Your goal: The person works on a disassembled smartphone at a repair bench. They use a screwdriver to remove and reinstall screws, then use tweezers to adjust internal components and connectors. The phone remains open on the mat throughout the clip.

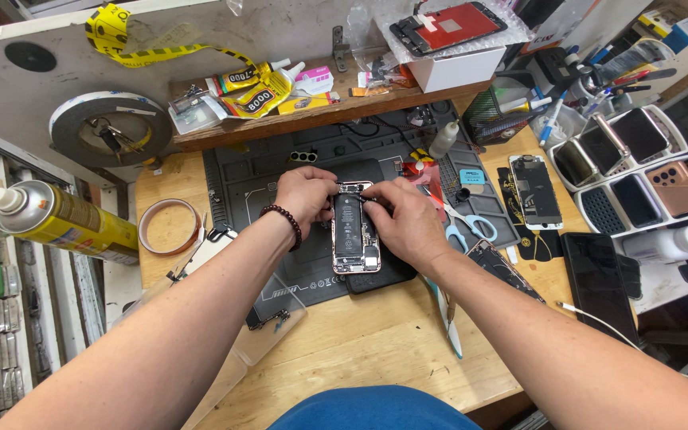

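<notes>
An opened phone body point(355, 235) with its black battery showing lies on a dark work mat point(256, 179) in the middle of the wooden bench. My left hand point(304, 195), with a bead bracelet on the wrist, grips the phone's upper left edge. My right hand point(404, 219) rests on the phone's right side, fingertips pressed at its top. What the fingertips pinch there is too small to tell.
A yellow spray can point(57, 219) and a tape roll point(170, 225) lie at the left. Blue-handled scissors point(467, 227), a screen part point(537, 191) and a black phone point(599, 283) lie at the right. A rack of phones point(639, 171) stands far right; glue tubes point(260, 91) sit on the rear shelf.
</notes>
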A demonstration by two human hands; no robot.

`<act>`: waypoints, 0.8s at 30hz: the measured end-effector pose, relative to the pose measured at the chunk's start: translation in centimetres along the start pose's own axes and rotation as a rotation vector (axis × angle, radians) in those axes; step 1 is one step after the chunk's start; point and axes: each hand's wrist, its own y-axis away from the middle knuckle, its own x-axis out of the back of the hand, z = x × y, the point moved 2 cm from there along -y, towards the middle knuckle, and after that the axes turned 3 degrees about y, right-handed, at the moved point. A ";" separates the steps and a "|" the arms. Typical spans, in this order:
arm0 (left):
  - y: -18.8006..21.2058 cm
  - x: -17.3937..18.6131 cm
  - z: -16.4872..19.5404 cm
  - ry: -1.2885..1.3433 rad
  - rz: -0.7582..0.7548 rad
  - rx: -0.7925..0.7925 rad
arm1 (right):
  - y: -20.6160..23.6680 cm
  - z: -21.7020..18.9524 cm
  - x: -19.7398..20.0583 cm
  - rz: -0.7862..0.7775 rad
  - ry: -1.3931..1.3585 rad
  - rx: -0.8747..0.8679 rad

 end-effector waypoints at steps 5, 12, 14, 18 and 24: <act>0.0 -0.1 0.0 -0.032 0.008 -0.011 | -0.8 -0.4 -0.2 0.079 0.080 0.056; -0.2 0.0 -0.3 -0.036 0.021 -0.012 | -1.8 -0.3 -0.9 -0.030 0.154 -0.019; -0.3 0.0 -0.5 -0.028 0.020 -0.021 | -1.9 -0.2 -1.0 -0.007 0.156 0.000; -0.4 -0.2 -0.5 -0.058 0.023 -0.051 | -1.7 -0.1 -0.6 0.017 0.118 0.011; -0.4 -0.2 -0.4 -0.073 0.019 -0.058 | 0.7 -1.0 0.7 0.058 0.129 0.036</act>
